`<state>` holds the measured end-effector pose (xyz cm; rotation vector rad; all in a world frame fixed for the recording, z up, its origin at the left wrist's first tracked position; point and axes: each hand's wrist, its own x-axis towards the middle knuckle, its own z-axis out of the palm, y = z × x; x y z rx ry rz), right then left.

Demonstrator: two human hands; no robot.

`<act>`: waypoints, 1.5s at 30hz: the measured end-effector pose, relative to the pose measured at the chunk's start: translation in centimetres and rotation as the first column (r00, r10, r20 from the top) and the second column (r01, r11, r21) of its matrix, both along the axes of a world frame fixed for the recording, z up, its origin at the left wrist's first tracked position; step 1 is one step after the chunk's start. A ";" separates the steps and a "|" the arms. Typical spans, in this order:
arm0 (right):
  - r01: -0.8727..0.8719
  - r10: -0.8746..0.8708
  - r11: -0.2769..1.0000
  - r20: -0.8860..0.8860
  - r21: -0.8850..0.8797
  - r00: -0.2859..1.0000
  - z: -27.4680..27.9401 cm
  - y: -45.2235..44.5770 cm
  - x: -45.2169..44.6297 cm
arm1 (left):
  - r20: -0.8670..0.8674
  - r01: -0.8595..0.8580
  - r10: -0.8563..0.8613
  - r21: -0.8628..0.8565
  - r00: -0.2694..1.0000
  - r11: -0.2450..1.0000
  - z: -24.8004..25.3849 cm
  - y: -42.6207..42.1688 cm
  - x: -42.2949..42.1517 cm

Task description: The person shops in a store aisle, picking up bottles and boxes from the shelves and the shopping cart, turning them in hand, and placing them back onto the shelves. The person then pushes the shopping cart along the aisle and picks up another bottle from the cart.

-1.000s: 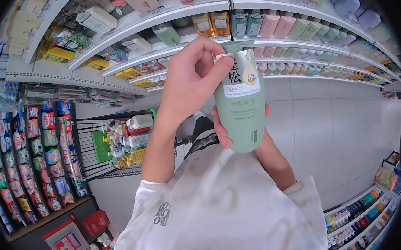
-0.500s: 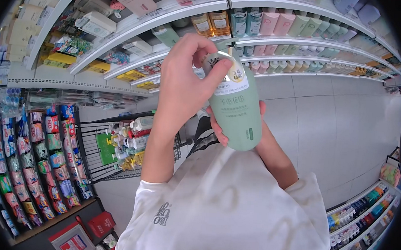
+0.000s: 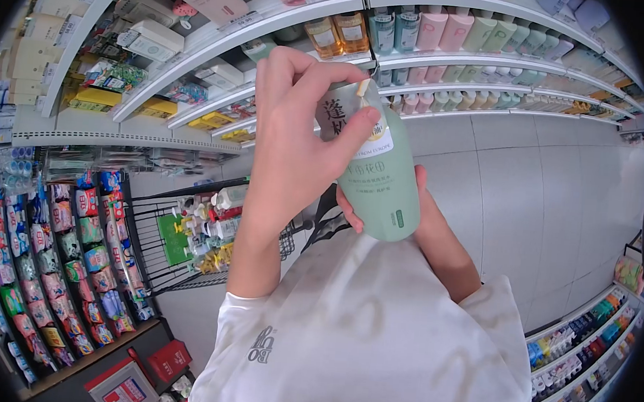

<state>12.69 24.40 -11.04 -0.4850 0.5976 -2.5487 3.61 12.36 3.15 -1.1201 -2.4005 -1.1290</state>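
Note:
A pale green bottle (image 3: 384, 194) with Chinese lettering is held up in front of my chest. My right hand (image 3: 422, 184) grips it from behind, its fingers and thumb showing at the two sides. A printed hang tag (image 3: 335, 117) with a gold sticker covers the upper front. My left hand (image 3: 298, 113) is at the top of the bottle, pinching the tag with the thumb on its face and the index finger at its upper edge. The top of the bottle is mostly hidden by the tag and fingers.
Shelves with pink and green bottles (image 3: 464, 33) curve across the front. A wire shopping cart (image 3: 160, 223) holding bottles stands at my left, beside a rack of colourful packets (image 3: 72, 247). Another shelf (image 3: 576, 353) is at lower right. Grey floor tiles (image 3: 521, 185) lie between.
My left index finger has straightened and moved right along the tag's top edge. The thumb has shifted slightly right and down, showing more large characters. My right hand keeps hold of the bottle.

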 end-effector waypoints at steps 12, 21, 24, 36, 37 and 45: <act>-0.094 0.098 0.988 0.020 -0.122 0.995 -1.1 0.0 0.0 | 0.018 -0.020 0.021 -0.024 1.000 0.999 -0.3 -0.1 0.0; -0.073 0.064 0.992 -0.086 -0.107 0.994 -2.0 0.4 -0.3 | 0.096 0.016 -0.031 0.156 0.995 0.988 -2.3 1.4 1.2; -0.024 0.024 1.000 -0.017 -0.016 1.000 -1.3 0.3 -0.1 | 0.097 -0.011 -0.009 0.205 0.995 0.979 -3.0 1.5 0.1; -0.038 0.036 0.991 -0.016 -0.132 0.999 -2.2 0.7 0.2 | 0.015 -0.026 0.023 0.184 1.000 0.983 -3.5 2.6 1.4; -0.038 0.036 0.990 -0.016 -0.133 0.999 -2.1 0.7 0.2 | 0.089 -0.058 0.036 0.254 0.995 0.965 -3.9 2.3 0.9; 0.012 -0.016 0.988 -0.028 -0.153 0.999 -1.9 0.8 0.1 | 0.475 -0.063 -0.201 0.483 0.857 0.873 -6.7 1.4 0.8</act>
